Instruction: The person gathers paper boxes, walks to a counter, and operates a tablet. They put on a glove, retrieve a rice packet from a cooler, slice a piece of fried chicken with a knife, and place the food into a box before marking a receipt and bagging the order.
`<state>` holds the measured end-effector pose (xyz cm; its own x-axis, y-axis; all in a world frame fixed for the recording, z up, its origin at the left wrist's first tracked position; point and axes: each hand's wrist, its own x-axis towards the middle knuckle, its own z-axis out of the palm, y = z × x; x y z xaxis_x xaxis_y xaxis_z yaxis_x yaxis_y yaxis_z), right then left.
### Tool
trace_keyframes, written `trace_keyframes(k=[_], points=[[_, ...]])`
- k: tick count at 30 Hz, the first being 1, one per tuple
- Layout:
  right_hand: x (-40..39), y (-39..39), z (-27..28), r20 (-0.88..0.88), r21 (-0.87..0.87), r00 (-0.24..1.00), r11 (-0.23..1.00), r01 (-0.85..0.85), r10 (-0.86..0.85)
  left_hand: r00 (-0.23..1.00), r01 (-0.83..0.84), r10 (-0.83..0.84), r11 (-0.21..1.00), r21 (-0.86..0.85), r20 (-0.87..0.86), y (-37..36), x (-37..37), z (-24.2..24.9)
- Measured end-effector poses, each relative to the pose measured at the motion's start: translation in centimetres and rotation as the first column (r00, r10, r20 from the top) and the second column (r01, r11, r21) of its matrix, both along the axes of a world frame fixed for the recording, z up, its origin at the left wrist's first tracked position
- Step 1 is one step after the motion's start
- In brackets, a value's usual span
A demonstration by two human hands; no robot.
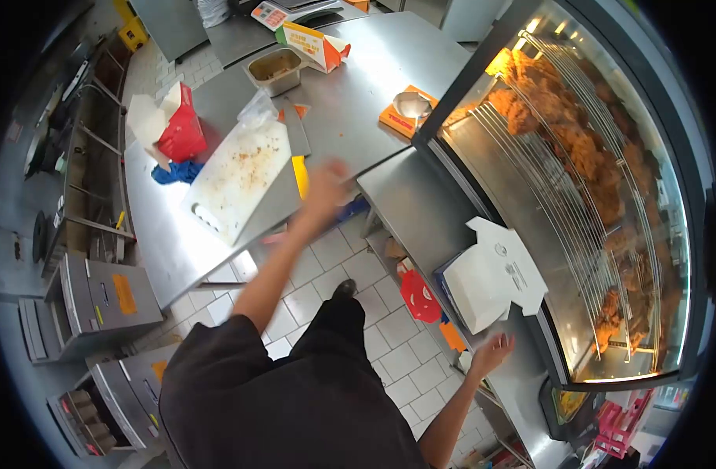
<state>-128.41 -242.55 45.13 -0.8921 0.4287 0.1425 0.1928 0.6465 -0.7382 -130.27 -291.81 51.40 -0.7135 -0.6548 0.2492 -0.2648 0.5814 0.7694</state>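
My left hand (325,190) is smeared by motion over the table's edge, just right of the yellow handle of a knife (297,134); its fingers cannot be made out. The knife lies beside a white cutting board (245,168) scattered with brown crumbs. On the right, my right hand (491,356) is empty with its fingers apart, just below an open white cardboard box (495,277). That box sits on the steel counter with its flaps spread, and its inside is hidden.
A glass heated cabinet (483,168) with fried chicken (553,117) on racks stands at right. The steel table (374,62) carries a metal pan (276,72), a red-and-white carton (182,133), a blue cloth (176,172) and an orange box (397,119). Tiled floor (389,332) lies below.
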Motion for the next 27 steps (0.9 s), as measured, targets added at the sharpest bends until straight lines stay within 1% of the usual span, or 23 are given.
trace_keyframes(k=[1, 2, 3, 4, 5, 6, 7, 8, 10, 12, 13, 14, 15, 16, 17, 18, 19, 20, 21, 23, 24, 26, 27], points=[[1.3, -0.7, 1.4, -0.044, 0.000, 0.999, 1.000, 0.027, -0.027, 0.995, -0.103, 0.103, 0.994, -0.035, -0.003, -10.5, -0.8, -3.7], [2.6, -2.1, 3.2, -0.094, -0.002, 0.994, 0.998, 0.055, -0.055, 0.941, -0.337, 0.325, 0.926, -0.171, -0.093, -18.0, -1.2, -3.2], [3.9, -3.1, 5.1, -0.069, 0.028, 0.992, 0.994, 0.109, -0.107, 0.845, -0.534, 0.469, 0.770, -0.350, -0.258, -25.4, -1.7, -3.7], [4.8, -4.2, 6.6, -0.045, 0.059, 0.986, 0.985, 0.161, -0.158, 0.735, -0.632, 0.612, 0.463, -0.622, -0.292, -29.6, -2.4, -3.4], [5.3, -5.1, 7.3, -0.037, 0.064, 0.985, 0.984, 0.169, -0.167, 0.743, -0.622, 0.606, 0.470, -0.626, -0.283, -32.6, -2.5, -3.4], [5.9, -5.7, 8.0, 0.015, 0.095, 0.991, 0.987, 0.133, -0.135, 0.871, -0.327, 0.487, 0.683, -0.653, 0.073, -34.7, -2.1, -3.6], [6.4, -6.4, 9.2, 0.070, 0.128, 0.992, 0.987, 0.093, -0.103, 0.862, -0.013, 0.286, 0.837, -0.547, 0.418, -35.0, -1.9, -3.0], [6.2, -7.3, 10.2, 0.080, 0.143, 0.991, 0.986, 0.091, -0.104, 0.857, -0.006, 0.281, 0.844, -0.536, 0.432, -34.6, -1.7, -2.7], [4.7, -11.2, 12.7, 0.034, -0.010, 0.995, 0.995, -0.098, 0.098, 0.965, -0.074, 0.229, 0.706, -0.704, 0.128, -28.8, -1.9, 1.8], [2.8, -15.9, 15.5, 0.050, -0.203, 0.966, 0.949, -0.240, 0.255, 0.887, 0.270, 0.109, 0.665, -0.696, 0.448, -23.5, -0.5, 3.7], [2.2, -18.2, 16.4, 0.074, -0.322, 0.947, 0.906, -0.275, 0.314, 0.958, 0.256, -0.066, 0.636, -0.728, 0.279, -18.9, 0.6, 5.0], [1.5, -20.7, 16.6, -0.041, -0.469, 0.898, 0.786, -0.404, 0.437, 0.951, 0.310, -0.212, 0.623, -0.718, 0.226, -14.5, 1.7, 5.7], [0.8, -23.3, 17.6, -0.101, -0.571, 0.816, 0.639, -0.516, 0.569, 0.922, 0.380, -0.325, 0.651, -0.657, 0.212, -9.6, 2.9, 5.2], [0.3, -26.3, 19.6, -0.086, -0.715, 0.757, 0.489, -0.500, 0.648, 0.817, 0.536, -0.548, 0.611, -0.583, 0.177, -5.3, 4.1, 5.5], [0.4, -28.4, 20.1, -0.043, -0.822, 0.764, 0.412, -0.394, 0.644, 0.688, 0.605, -0.726, 0.588, -0.537, -0.020, -0.7, 4.8, 6.5], [0.0, -28.1, 19.5, -0.038, -0.824, 0.774, 0.419, -0.382, 0.632, 0.571, 0.764, -0.820, 0.545, -0.346, -0.031, 2.7, 6.0, 6.4], [-0.7, -27.6, 18.2, 0.058, -0.600, 0.727, 0.606, -0.522, 0.684, 0.525, 0.815, -0.851, 0.503, -0.287, -0.001, 5.4, 7.0, 6.1], [-1.2, -27.2, 17.5, 0.162, -0.309, 0.691, 0.701, -0.643, 0.705, 0.483, 0.854, -0.875, 0.465, -0.234, 0.024, 7.2, 7.6, 5.8], [-1.1, -26.6, 17.6, 0.148, -0.304, 0.685, 0.691, -0.655, 0.714, 0.494, 0.845, -0.869, 0.473, -0.249, 0.023, 8.4, 7.8, 5.9], [-0.8, -25.2, 17.9, 0.003, -0.176, 0.766, 0.754, -0.633, 0.643, 0.438, 0.888, -0.898, 0.424, 0.179, -0.049, 9.9, 7.2, 6.1], [-0.7, -25.2, 18.0, -0.003, -0.169, 0.768, 0.757, -0.631, 0.640, 0.434, 0.891, -0.899, 0.420, 0.171, -0.054, 10.1, 6.9, 5.3], [0.7, -24.9, 17.7, -0.083, 0.032, 0.710, 0.714, -0.699, 0.699, 0.547, 0.823, -0.836, 0.545, 0.162, 0.036, 11.0, 6.7, 2.2], [1.9, -25.4, 18.2, -0.123, 0.027, 0.692, 0.700, -0.714, 0.711, 0.604, 0.795, -0.794, 0.597, 0.108, -0.058, 10.8, 6.0, 1.2]])
